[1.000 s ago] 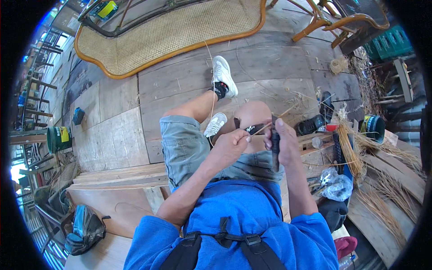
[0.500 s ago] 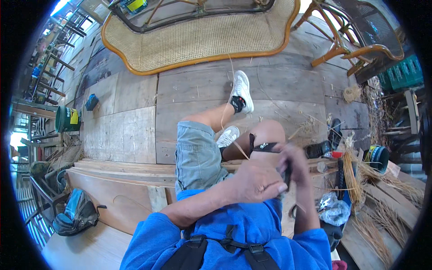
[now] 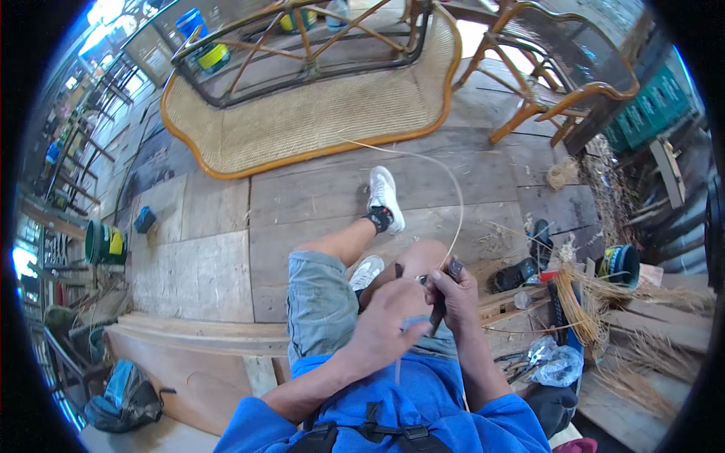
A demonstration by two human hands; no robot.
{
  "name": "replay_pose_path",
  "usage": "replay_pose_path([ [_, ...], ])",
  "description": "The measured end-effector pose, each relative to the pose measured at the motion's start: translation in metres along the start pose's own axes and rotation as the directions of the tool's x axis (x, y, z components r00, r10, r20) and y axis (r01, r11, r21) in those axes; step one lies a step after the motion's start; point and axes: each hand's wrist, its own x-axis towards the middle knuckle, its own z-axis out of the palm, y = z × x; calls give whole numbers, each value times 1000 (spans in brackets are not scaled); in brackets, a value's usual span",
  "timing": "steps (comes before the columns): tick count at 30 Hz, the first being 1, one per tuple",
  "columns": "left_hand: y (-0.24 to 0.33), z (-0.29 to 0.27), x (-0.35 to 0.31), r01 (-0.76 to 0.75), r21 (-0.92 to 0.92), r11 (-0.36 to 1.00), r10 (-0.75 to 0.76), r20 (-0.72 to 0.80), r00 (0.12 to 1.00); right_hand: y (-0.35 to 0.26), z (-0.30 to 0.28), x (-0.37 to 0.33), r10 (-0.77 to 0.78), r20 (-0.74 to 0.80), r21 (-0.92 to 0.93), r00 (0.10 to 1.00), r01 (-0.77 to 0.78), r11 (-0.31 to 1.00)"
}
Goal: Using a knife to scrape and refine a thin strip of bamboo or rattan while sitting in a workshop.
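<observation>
My right hand (image 3: 453,296) is closed around a narrow dark tool (image 3: 438,311), whose end sticks up past the fingers; its exact kind is unclear. Close beside it on the left, my left hand (image 3: 387,321) is curled, with a bluish wrap on its thumb. A thin pale cane strip (image 3: 461,208) rises from between my hands and arcs up and left to the woven cane panel (image 3: 317,121). Its short lower length hangs under my left hand, which seems to pinch it, though the fingertips are partly hidden. Both hands are above my lap.
A rattan chair (image 3: 544,83) stands beyond on the right. A coil of cane (image 3: 561,174), dark sandals (image 3: 521,272), a bundle of strips (image 3: 578,309) and a plastic bag (image 3: 557,364) lie to the right. At left are a green bucket (image 3: 104,243) and a backpack (image 3: 124,400).
Both hands have come lower, with the right one moving in front of my lap. The cane strip now bows out to the right rather than running up past the shoe. The view has shifted.
</observation>
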Motion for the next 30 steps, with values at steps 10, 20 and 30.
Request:
replay_pose_path([
  [10,-26,-44,-43,484,72,872,-489,112,865,-20,6,-5,-190,-214,182,958,230,956],
  [20,-182,-254,-228,664,486,568,-376,-565,735,-93,-138,47,-277,-539,214,795,447,868],
  [30,-208,-358,-318,718,640,275,-285,-659,696,-99,-177,40,-435,-614,59,658,588,807],
])
